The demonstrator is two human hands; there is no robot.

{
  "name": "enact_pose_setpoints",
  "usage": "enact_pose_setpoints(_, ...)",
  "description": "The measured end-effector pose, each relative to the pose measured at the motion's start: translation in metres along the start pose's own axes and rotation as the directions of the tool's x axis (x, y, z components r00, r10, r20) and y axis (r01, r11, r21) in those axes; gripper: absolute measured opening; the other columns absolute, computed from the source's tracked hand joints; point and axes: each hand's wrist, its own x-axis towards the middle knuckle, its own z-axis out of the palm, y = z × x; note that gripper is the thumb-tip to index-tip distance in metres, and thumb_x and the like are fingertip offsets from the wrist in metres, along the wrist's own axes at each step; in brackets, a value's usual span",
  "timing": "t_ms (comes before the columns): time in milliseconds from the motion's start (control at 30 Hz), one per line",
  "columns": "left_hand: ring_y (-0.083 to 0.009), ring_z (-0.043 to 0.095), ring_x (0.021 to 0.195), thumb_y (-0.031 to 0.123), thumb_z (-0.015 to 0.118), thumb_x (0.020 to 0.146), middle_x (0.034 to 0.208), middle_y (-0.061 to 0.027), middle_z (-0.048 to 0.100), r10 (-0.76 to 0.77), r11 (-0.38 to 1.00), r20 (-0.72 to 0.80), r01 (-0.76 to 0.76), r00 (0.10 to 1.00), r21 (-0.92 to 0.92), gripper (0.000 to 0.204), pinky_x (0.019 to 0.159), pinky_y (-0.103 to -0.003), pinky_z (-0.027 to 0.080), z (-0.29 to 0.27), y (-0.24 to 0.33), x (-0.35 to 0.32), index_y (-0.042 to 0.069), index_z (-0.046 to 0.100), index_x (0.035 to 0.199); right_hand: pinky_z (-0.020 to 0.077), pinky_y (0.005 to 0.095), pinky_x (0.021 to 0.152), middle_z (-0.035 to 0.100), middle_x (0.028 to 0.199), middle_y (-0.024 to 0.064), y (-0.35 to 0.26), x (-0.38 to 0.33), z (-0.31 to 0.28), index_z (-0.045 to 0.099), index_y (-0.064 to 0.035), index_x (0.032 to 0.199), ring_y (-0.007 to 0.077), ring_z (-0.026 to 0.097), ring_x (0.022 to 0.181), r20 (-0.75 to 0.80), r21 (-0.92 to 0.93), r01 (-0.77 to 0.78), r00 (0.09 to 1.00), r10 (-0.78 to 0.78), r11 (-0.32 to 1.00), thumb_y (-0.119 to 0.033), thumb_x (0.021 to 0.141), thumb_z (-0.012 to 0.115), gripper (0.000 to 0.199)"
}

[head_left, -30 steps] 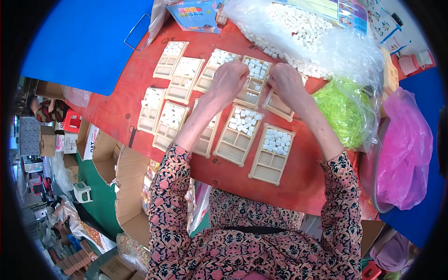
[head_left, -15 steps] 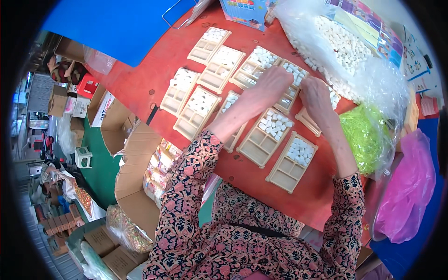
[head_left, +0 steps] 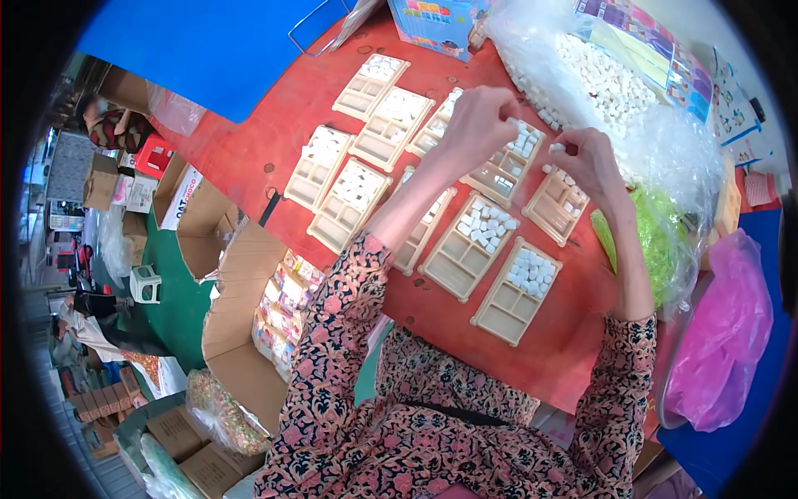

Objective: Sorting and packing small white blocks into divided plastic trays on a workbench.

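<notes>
Over the far middle trays, my left hand is closed with curled fingertips; whatever they might hold is too small to make out. A cream divided tray with white cubes in its far compartment lies just below and right of it. To the right, my right hand pinches a small white cube between thumb and fingers. Beneath that hand sits another divided tray, holding a few cubes. Nearer to me, two trays hold white cubes in their far compartments, with bare smaller compartments.
Several more trays stand in rows on the red table. A clear plastic bag spills white cubes at the far right. Nearby are bright green strands in plastic, a pink bag and a blue box. Cardboard boxes stand left.
My left hand has moved left and farther away from me. My right hand has shifted right, uncovering more of the tray below it, and a cube now shows in its fingers.
</notes>
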Motion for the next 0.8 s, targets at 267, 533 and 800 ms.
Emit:
enact_pose_setpoints(267, -0.0146, 0.063, 0.06, 0.012, 0.067, 0.061, 0.062, -0.0088, 0.065, 0.096, 0.958, -0.178, -0.14, 0.979, -0.249, 0.018, 0.058, -0.028, 0.049, 0.072, 0.028, 0.102, 0.001, 0.071, 0.075, 0.0429, 0.032, 0.055, 0.057, 0.058, 0.0132, 0.023, 0.031, -0.055, 0.067, 0.0027, 0.083, 0.0168, 0.053, 0.052, -0.368, -0.069, -0.088, 0.928, 0.057, 0.994, -0.012, 0.073, 0.064, 0.018)
enact_pose_setpoints(533, -0.0365, 0.065, 0.091, 0.022, 0.059, 0.074, 0.096, -0.0214, 0.067, 0.223, 0.962, -0.077, -0.232, 0.972, -0.144, 0.036, 0.083, -0.039, 0.051, 0.096, -0.009, 0.177, 0.002, 0.067, 0.103, 0.0494, 0.0433, 0.076, 0.065, 0.09, 0.0237, 0.057, 0.061, -0.068, 0.056, 0.0045, 0.117, 0.0383, 0.064, 0.084, -0.498, -0.278, -0.164, 0.867, 0.003, 0.947, -0.006, 0.075, 0.058, 0.043)
enact_pose_setpoints(800, -0.0145, 0.064, 0.086, 0.016, 0.061, 0.086, 0.093, -0.0104, 0.069, 0.049, 0.988, 0.202, -0.019, 0.978, -0.15, 0.027, 0.078, -0.027, 0.05, -0.045, 0.004, 0.067, -0.003, 0.066, 0.104, 0.0477, 0.0388, 0.069, 0.061, 0.077, 0.0169, 0.009, 0.006, 0.001, 0.063, 0.0022, 0.082, 0.0334, 0.06, 0.075, 0.075, -0.244, 0.18, 0.983, -0.166, 0.953, -0.004, 0.074, 0.067, 0.01)
